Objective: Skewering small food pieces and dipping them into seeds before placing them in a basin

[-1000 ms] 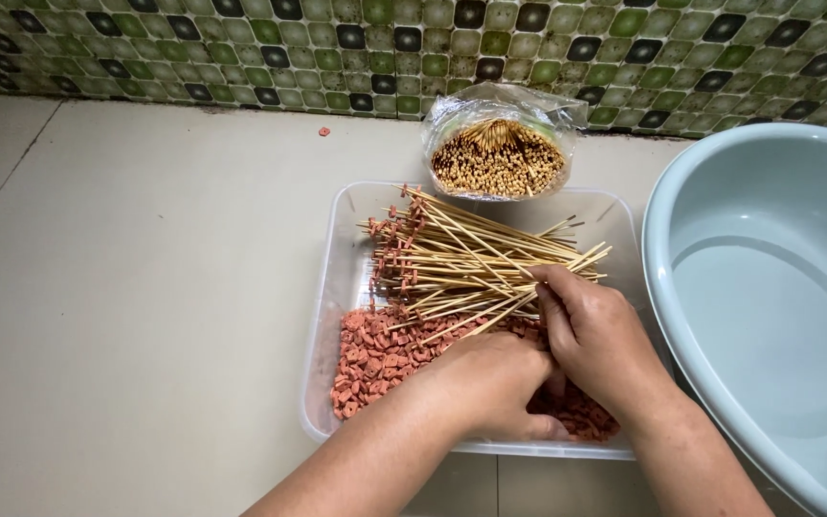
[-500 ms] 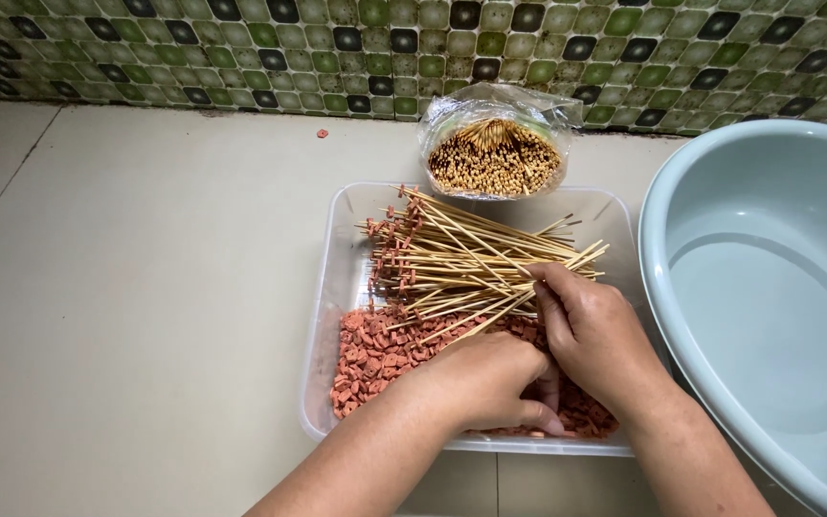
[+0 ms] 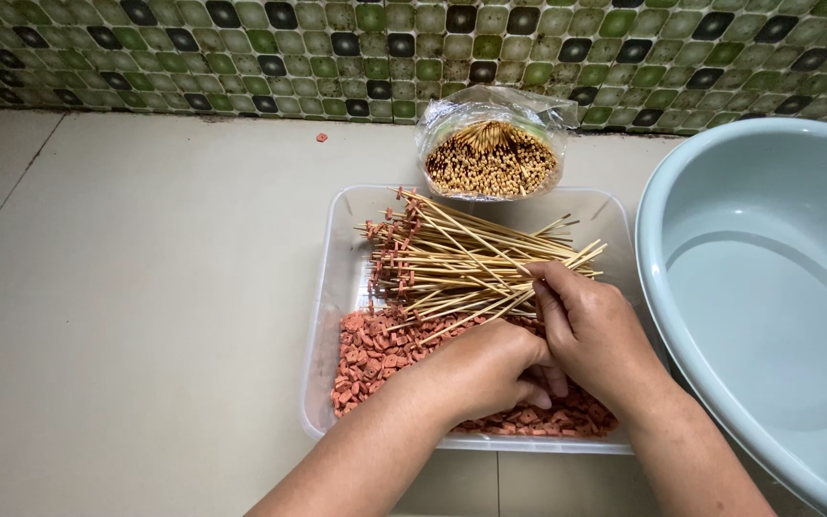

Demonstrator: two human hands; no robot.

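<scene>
- Clear plastic forms the shallow tray [image 3: 332,316] that sits on the pale tiled floor [image 3: 145,316], close under the person, so both hands reach into it without stretching.
- Small reddish-pink meat cubes [image 3: 370,349] fill the near part of the tray; the loaded bamboo skewers [image 3: 461,263] lie heaped across the far part, their meat ends towards the left, which keeps finished sticks apart from the loose pieces.
- The left hand [image 3: 476,369] rests curled over the cubes, fingers drawn together as if pinching pieces; what is inside the grip is hidden by the hand itself.
- The right hand [image 3: 591,335] sits just beside it, touching it, fingers closed round the plain ends of a few skewers at the pile's right edge.
- A clear bag of unused skewers [image 3: 492,153] stands upright, ends up, against the green mosaic wall [image 3: 241,48], just behind the tray.
- A pale blue basin [image 3: 768,287] sits to the right, near the tray, and shows nothing inside it.
- One stray cube [image 3: 321,137] lies on the floor by the wall.
</scene>
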